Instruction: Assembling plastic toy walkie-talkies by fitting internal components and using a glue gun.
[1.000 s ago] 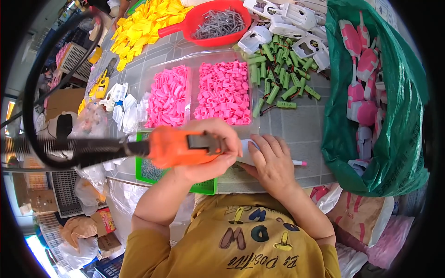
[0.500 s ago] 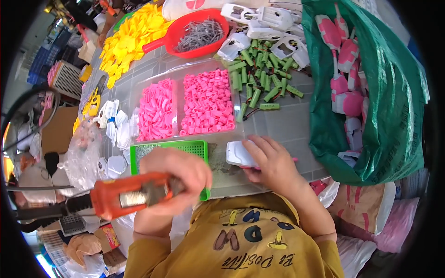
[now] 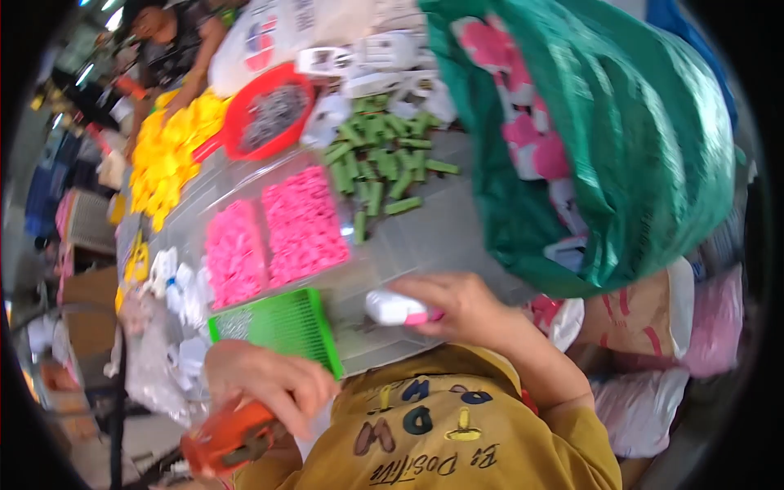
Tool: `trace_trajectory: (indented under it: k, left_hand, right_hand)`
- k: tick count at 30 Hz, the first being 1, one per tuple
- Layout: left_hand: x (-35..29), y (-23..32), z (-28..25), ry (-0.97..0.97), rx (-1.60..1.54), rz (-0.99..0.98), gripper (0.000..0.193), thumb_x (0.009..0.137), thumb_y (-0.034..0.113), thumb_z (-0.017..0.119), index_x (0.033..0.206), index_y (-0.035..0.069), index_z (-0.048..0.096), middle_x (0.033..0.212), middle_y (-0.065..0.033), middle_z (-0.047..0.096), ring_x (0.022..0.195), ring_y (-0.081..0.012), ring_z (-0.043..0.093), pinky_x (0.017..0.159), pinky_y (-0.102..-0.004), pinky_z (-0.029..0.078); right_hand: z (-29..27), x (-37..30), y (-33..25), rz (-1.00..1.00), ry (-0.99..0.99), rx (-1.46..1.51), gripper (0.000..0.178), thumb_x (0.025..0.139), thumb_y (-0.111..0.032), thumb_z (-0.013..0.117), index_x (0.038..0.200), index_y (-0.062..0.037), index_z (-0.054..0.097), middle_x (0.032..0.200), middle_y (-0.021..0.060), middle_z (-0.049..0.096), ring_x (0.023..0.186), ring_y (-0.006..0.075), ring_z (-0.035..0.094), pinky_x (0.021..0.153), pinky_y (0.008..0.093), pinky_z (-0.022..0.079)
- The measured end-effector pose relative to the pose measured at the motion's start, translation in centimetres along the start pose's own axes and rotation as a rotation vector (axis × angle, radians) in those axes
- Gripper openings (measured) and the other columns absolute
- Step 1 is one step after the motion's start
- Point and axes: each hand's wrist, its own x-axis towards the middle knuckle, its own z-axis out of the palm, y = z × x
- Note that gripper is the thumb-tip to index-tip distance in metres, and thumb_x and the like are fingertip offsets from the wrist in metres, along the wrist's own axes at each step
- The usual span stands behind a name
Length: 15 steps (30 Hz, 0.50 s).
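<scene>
Low on the left, my left hand [image 3: 269, 374] is closed on an orange power tool [image 3: 233, 437], whose body tilts down toward the lower left; motion blur softens its outline. My right hand [image 3: 453, 306] grips a small white-and-pink plastic housing [image 3: 396, 308] above the table's near edge, fingers over its top. Between the hands sits a green perforated tray [image 3: 286, 328] with small silvery bits, probably screws, at its left end. Just beyond lies a clear divided tray [image 3: 355, 273] filled with pink plastic pieces [image 3: 304, 224] in two compartments.
Green battery packs [image 3: 384, 159], white housings [image 3: 384, 69] and a red scoop [image 3: 290, 151] of metal pieces lie farther back. A green bag [image 3: 621, 163] of pink-and-white units stands right. Another person [image 3: 184, 45] reaches toward yellow pieces [image 3: 167, 167]. White parts [image 3: 175, 282] lie left.
My left hand and the orange tool have moved down and left, away from above the green tray. The view has turned, bringing another person into sight. My right hand keeps the housing.
</scene>
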Motion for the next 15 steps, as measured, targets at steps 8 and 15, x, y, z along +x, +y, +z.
trace_trajectory:
  k: [8,15]
  left_hand:
    - [0.6,-0.1,-0.9,0.123,-0.063,-0.192,0.092,0.069,0.06,0.088,0.134,0.002,0.061,0.128,-0.0189,0.059,0.119,-0.0387,0.058,0.104,-0.0583,0.043]
    - [1.5,-0.6,-2.3,0.03,-0.039,-0.22,0.095,0.07,0.064,0.084,0.136,-0.001,0.06,0.129,-0.0189,0.059,0.12,-0.0398,0.058,0.104,-0.057,0.043]
  right_hand:
    - [-9.6,-13.5,1.9,0.813,-0.599,0.438,0.056,0.086,-0.037,0.08,0.128,-0.0037,0.066,0.112,0.0109,0.073,0.101,0.0212,0.069,0.089,0.0335,0.054]
    - [-3.9,-33.9,17.3,1.637,0.119,0.367,0.056,0.092,-0.026,0.07,0.14,-0.0028,0.054,0.115,0.0179,0.069,0.088,0.0273,0.068,0.071,0.0385,0.058]
